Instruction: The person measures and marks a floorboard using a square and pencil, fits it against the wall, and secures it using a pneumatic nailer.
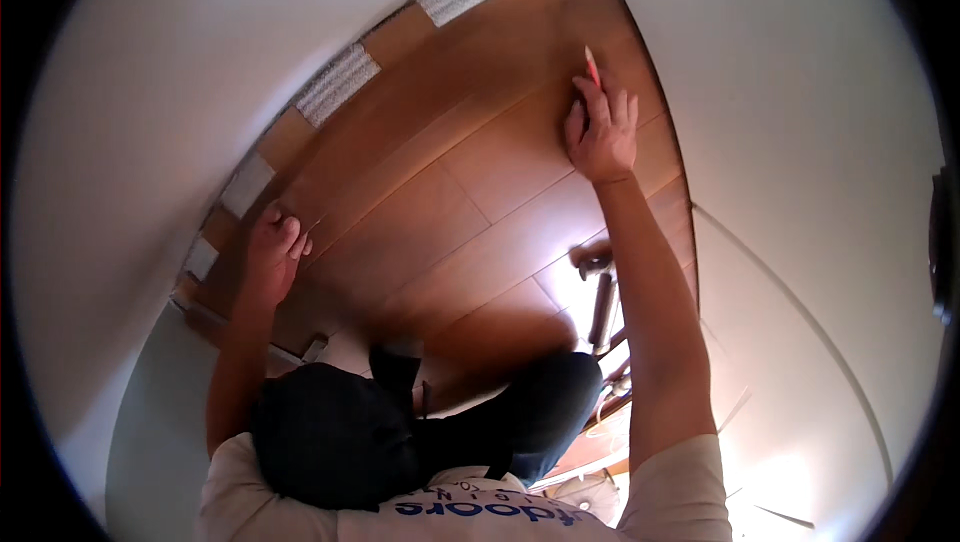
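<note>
A red pencil (592, 67) with a pale tip pointing away is held in the fingers of my right hand (604, 134), over the wooden floor planks (500, 157) near the right wall. My left hand (275, 254) is closed low over the boards at the left side. Something thin seems to stick out by its fingertips, too small to make out. Along the left wall, close to that hand, the plank ends are staggered, with silvery sheet underlay (340, 84) showing in the gaps between them.
White walls (790, 92) rise on both sides and meet the floor at its far end. A dark hammer-like tool (603, 307) lies near my right forearm. Cables (608, 404) and other clutter sit behind it. My bent knees (340, 432) take up the near side.
</note>
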Demonstrator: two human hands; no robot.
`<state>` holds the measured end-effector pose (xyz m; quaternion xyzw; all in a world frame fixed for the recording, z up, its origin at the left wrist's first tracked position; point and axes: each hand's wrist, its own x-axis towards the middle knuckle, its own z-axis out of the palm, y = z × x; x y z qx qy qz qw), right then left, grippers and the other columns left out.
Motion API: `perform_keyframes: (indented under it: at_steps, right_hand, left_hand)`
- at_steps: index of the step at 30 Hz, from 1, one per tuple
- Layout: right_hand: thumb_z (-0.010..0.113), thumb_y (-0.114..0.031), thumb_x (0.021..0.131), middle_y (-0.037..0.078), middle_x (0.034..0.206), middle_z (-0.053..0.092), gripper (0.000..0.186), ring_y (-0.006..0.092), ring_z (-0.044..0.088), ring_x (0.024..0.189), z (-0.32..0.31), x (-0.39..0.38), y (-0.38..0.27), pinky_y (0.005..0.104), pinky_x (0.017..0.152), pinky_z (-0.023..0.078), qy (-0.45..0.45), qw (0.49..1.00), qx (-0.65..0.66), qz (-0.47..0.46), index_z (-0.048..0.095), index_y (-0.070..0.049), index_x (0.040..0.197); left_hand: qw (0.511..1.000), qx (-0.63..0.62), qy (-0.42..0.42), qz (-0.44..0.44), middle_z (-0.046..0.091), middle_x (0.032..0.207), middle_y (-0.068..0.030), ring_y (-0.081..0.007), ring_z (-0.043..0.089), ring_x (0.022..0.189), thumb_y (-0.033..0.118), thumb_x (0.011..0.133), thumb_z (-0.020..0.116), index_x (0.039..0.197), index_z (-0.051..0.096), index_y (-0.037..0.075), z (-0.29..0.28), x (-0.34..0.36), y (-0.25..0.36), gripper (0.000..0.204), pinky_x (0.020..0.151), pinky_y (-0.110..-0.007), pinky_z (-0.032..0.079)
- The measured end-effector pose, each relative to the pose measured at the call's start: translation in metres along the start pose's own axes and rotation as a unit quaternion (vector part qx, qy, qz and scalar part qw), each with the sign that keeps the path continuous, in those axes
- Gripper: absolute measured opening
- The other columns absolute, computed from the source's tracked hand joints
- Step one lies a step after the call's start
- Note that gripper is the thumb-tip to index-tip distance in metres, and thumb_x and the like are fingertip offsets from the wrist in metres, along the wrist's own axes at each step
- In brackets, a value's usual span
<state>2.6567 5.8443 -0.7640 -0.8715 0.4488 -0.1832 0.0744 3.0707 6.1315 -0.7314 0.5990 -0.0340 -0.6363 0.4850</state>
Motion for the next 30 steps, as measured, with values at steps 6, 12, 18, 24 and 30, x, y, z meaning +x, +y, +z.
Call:
perform_keyframes:
  at_steps: [6,12,18,24,30]
  right_hand:
    - [0.07,-0.009,0.086,0.013,0.132,0.061,0.044,0.0372,0.058,0.109,0.001,-0.004,0.007,0.0477,0.097,0.05,0.013,1.0,-0.015,-0.012,0.064,-0.015,0.13]
    - [0.071,-0.009,0.09,0.015,0.138,0.059,0.043,0.0353,0.06,0.116,-0.005,0.0,-0.016,0.0462,0.1,0.051,-0.007,0.998,-0.05,0.021,0.064,-0.013,0.133]
    - [0.066,-0.009,0.089,0.021,0.15,0.048,0.057,0.0453,0.046,0.14,-0.049,-0.086,-0.072,0.0534,0.115,0.043,0.106,0.978,0.155,0.093,0.053,-0.008,0.144]
    - [0.073,0.0,0.086,0.02,0.141,0.056,0.046,0.0384,0.057,0.128,-0.188,-0.341,-0.093,0.0459,0.108,0.05,0.179,0.945,0.038,0.27,0.067,-0.009,0.131]
    - [0.064,-0.012,0.1,0.016,0.148,0.051,0.045,0.0359,0.049,0.139,-0.285,-0.706,-0.2,0.0469,0.118,0.041,0.13,0.804,-0.183,0.551,0.058,-0.01,0.144]
  left_hand:
    - [0.985,0.167,-0.038,-0.015,0.061,0.093,-0.002,-0.0089,0.05,0.066,0.017,0.104,0.062,0.143,0.05,0.003,0.014,-0.006,0.007,0.042,0.065,-0.029,0.049]
    - [0.969,0.247,-0.02,0.001,0.062,0.086,-0.0019,-0.0083,0.053,0.063,0.029,0.106,0.063,0.123,0.057,0.005,0.022,-0.003,0.016,0.03,0.064,-0.029,0.05]
    - [0.942,0.326,-0.064,0.047,0.057,0.082,0.0024,-0.0071,0.052,0.065,0.034,0.106,0.064,0.111,0.063,0.005,0.001,-0.015,-0.012,0.029,0.065,-0.029,0.048]
    - [0.915,0.397,-0.049,0.047,0.065,0.102,-0.0027,-0.0136,0.058,0.083,0.027,0.107,0.061,0.13,0.062,0.002,-0.008,-0.043,-0.014,0.033,0.076,-0.033,0.052]
    - [0.921,0.309,-0.234,-0.044,0.054,0.143,-0.0094,-0.0266,0.054,0.124,0.04,0.104,0.067,0.159,0.034,0.009,-0.045,-0.029,-0.012,0.072,0.105,-0.052,0.044]
